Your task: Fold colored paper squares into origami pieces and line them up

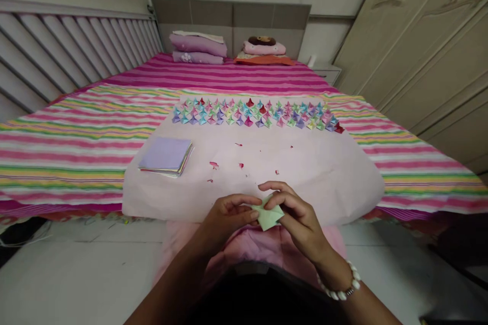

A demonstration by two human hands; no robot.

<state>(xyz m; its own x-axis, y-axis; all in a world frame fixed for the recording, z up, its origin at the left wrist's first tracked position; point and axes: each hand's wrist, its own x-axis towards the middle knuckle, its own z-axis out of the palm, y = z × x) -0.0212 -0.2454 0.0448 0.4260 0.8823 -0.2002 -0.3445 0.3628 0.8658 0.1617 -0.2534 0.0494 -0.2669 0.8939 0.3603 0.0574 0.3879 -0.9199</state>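
A small piece of pale green folded paper [270, 217] is held between my two hands, just in front of the near edge of the white sheet. My left hand [232, 214] pinches its left side between thumb and fingers. On the other side, my right hand [299, 212] grips the paper, with its index finger bent over the top and its thumb partly hidden. A stack of square coloured paper [165, 154], lilac on top, lies on the sheet to the left. Rows of small folded paper pieces [247, 114] in many colours stand along the sheet's far edge.
The white sheet [324, 172] covers part of a bed with a striped bedspread [57, 155]. Small red scraps [214, 165] are scattered on it. Folded bedding [198, 48] and another pile with a plush toy [263, 40] sit by the headboard. A wardrobe [419, 51] stands at right.
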